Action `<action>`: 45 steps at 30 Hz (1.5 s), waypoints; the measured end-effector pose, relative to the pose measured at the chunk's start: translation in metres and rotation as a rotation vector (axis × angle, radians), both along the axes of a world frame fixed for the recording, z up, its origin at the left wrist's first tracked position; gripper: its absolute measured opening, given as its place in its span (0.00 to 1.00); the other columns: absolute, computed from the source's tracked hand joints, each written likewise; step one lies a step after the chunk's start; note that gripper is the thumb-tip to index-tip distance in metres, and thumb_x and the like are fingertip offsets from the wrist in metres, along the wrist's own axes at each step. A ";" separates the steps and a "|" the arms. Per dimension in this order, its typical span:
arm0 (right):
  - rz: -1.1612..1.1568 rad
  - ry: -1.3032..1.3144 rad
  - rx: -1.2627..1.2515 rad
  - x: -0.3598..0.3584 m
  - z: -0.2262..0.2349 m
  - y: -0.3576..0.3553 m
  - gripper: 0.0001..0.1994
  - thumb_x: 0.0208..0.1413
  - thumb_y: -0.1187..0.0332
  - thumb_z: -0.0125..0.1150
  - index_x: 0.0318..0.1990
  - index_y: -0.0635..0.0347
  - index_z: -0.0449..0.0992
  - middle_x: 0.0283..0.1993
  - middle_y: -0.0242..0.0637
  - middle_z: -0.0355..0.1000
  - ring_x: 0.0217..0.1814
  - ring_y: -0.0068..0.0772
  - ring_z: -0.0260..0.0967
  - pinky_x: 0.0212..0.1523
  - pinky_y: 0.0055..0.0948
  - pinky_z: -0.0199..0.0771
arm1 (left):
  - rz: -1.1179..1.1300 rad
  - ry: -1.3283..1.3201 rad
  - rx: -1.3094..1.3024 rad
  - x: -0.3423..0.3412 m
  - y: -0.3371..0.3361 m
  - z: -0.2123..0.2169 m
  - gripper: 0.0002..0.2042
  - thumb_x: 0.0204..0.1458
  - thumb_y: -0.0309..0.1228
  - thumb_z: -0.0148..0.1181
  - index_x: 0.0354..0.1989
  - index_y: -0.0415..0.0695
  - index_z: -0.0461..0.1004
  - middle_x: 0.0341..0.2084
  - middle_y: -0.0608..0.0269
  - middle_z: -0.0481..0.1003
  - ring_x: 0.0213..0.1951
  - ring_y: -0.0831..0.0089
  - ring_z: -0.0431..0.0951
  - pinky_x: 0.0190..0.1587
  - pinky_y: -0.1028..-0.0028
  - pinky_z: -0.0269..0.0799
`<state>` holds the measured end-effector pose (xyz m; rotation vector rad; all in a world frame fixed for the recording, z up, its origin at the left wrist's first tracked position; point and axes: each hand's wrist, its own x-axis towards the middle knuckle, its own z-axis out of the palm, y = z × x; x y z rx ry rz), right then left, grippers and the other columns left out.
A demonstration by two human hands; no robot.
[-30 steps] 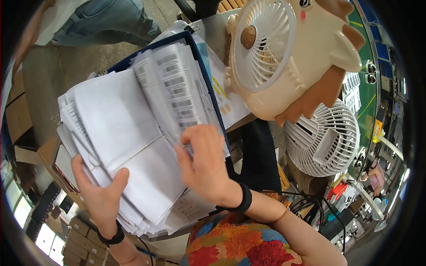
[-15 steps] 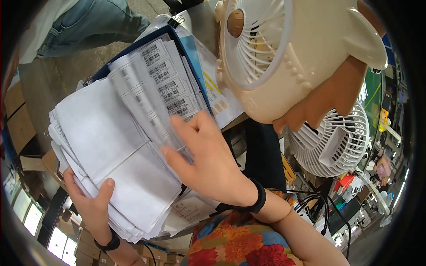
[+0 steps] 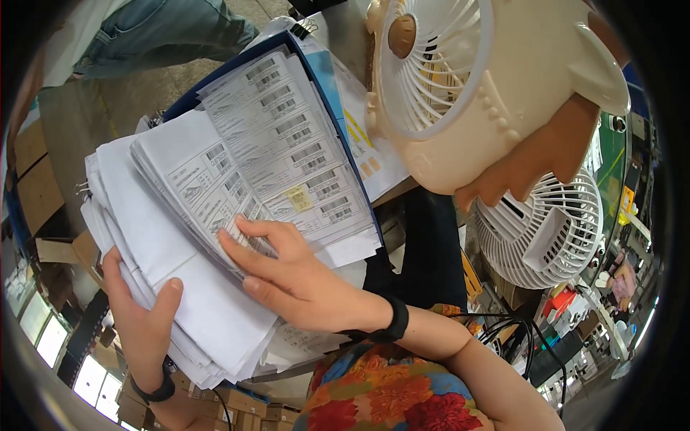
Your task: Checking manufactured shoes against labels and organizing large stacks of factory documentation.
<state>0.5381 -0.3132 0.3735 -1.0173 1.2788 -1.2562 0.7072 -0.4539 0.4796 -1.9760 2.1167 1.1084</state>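
A thick stack of printed label sheets (image 3: 287,122) lies open in a blue binder (image 3: 316,90), with barcodes and small drawings on the sheets. The turned sheets (image 3: 154,208) at left show mostly blank white backs. My left hand (image 3: 144,323) grips their lower left edge, thumb on top, fingers partly hidden beneath. Across the lower middle reaches my right hand (image 3: 302,280), its fingers on the printed side of a partly raised bundle of sheets (image 3: 194,172), its thumb by the bundle's edge. A small yellow sticker (image 3: 298,199) is on the right-hand page.
A cream and brown animal-shaped fan (image 3: 496,86) stands close at the right, with a white round fan grille (image 3: 543,230) below it. Black cables (image 3: 514,334) hang at lower right. Cardboard boxes (image 3: 39,194) are at left. Another person's jeans-clad leg (image 3: 165,36) is at top left.
My right hand has moved left and slightly down, carrying a bundle of sheets leftward. A different label page with a yellow sticker now shows. My left hand keeps its grip.
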 end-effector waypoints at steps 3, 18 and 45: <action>0.032 0.037 -0.013 0.005 -0.005 -0.003 0.24 0.64 0.66 0.51 0.67 0.56 0.63 0.64 0.58 0.55 0.63 0.58 0.52 0.66 0.45 0.53 | -0.044 -0.027 0.000 -0.004 0.000 -0.002 0.37 0.47 0.30 0.63 0.64 0.31 0.53 0.55 0.45 0.65 0.55 0.62 0.68 0.59 0.67 0.63; -0.102 0.201 0.009 0.024 0.006 -0.004 0.25 0.56 0.71 0.59 0.63 0.57 0.68 0.64 0.51 0.61 0.58 0.52 0.60 0.61 0.41 0.64 | 0.065 0.003 -0.015 -0.002 0.005 -0.010 0.37 0.44 0.29 0.65 0.63 0.32 0.54 0.56 0.43 0.63 0.56 0.58 0.67 0.61 0.63 0.61; -0.254 0.380 -0.058 0.044 0.007 -0.005 0.29 0.43 0.82 0.63 0.58 0.65 0.73 0.62 0.52 0.66 0.47 0.44 0.66 0.48 0.34 0.67 | 0.172 0.200 -0.025 0.000 0.013 -0.017 0.39 0.44 0.28 0.65 0.66 0.34 0.53 0.57 0.45 0.63 0.57 0.60 0.67 0.60 0.65 0.62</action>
